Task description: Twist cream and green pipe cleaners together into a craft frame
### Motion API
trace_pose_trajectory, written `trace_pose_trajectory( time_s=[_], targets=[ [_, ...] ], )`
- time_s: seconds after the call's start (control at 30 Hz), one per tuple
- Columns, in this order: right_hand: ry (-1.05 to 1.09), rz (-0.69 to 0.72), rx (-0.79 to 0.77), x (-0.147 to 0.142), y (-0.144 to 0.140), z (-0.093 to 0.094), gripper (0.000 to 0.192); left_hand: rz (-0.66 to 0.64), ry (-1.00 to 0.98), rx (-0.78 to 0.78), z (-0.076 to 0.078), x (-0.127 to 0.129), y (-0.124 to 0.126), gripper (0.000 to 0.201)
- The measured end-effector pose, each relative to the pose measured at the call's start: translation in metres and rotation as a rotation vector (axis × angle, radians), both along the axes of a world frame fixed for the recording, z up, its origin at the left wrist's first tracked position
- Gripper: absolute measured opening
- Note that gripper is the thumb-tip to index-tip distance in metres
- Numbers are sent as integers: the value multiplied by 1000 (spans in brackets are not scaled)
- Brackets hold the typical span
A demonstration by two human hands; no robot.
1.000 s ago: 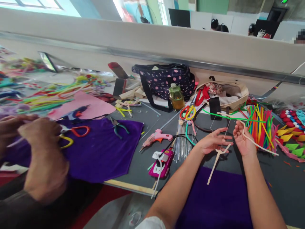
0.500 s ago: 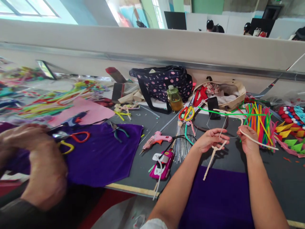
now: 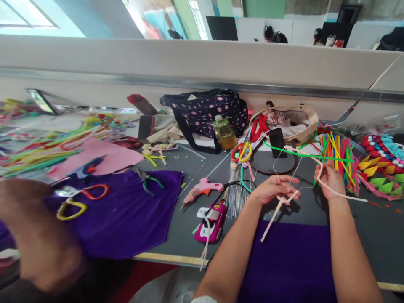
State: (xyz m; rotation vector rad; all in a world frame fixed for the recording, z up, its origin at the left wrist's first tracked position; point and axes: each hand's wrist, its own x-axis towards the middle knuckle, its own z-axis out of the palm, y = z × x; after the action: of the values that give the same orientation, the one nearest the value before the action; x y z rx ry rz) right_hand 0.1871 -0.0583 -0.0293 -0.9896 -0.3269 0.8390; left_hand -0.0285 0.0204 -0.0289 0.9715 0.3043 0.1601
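My left hand (image 3: pixel 273 191) is closed lightly on a cream pipe cleaner (image 3: pixel 271 219), whose twisted stem slants down toward me below the fingers. Thin white thread or wire (image 3: pixel 296 170) runs up from those fingers and across toward the other hand. My right hand (image 3: pixel 331 182) pinches a second length of cream pipe cleaner (image 3: pixel 344 195); one end sticks out to the right and the other curves up and back to the left. Whether the two lengths join is hard to make out. Under my forearms lies a purple cloth (image 3: pixel 290 261).
A pink glue gun (image 3: pixel 205 188), a magenta device (image 3: pixel 213 225), scissors (image 3: pixel 241 152) and a bundle of wires (image 3: pixel 236 193) lie left of my hands. Colourful strips (image 3: pixel 337 160) sit behind my right hand. At far left is a co-worker's blurred arm (image 3: pixel 41 235) beside pliers (image 3: pixel 148 183).
The whole view has swung a little to the right. The co-worker's hand has shifted left, away from the scissors. My hands keep their hold, with only slight movement.
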Motion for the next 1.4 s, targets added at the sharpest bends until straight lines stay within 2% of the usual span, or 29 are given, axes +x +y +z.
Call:
trace_pose_trajectory(
  time_s=[0.1, 0.23, 0.33, 0.47, 0.6, 0.8, 0.9, 1.03, 1.13, 1.23, 1.4],
  targets=[
    [1, 23, 8, 2, 0, 0, 39, 57, -5, -3, -1, 2, -1, 51],
    [-38, 173, 29, -4, -2, 4, 37, 234, -36, -5, 0, 8, -3, 52],
    [-61, 249, -1, -17, -2, 8, 29, 382, -91, 5, -2, 13, -4, 55],
    [-172, 335, -53, -41, 1, 9, 31, 505, -118, 45, -6, 17, -4, 54],
    [-305, 292, -97, -59, 4, 6, 24, 498, -83, 86, -6, 18, -6, 51],
    [-345, 51, -72, -56, 7, 2, 24, 332, -45, 90, -2, 17, -9, 55],
    [-348, 35, -66, -53, 7, 2, 25, 373, -23, 106, -3, 19, -9, 50],
    [-398, 158, -141, -58, 7, 2, 33, 587, -57, 138, -5, 22, -7, 45],
    [-529, 333, -223, -66, 6, -2, 35, 735, -99, 147, -5, 21, -3, 42],
    [-698, 471, -269, -76, 6, -8, 30, 828, -126, 131, -6, 20, 0, 39],
    [-882, 443, -293, -84, 6, -15, 27, 877, -126, 99, -5, 21, 0, 36]
  ],
)
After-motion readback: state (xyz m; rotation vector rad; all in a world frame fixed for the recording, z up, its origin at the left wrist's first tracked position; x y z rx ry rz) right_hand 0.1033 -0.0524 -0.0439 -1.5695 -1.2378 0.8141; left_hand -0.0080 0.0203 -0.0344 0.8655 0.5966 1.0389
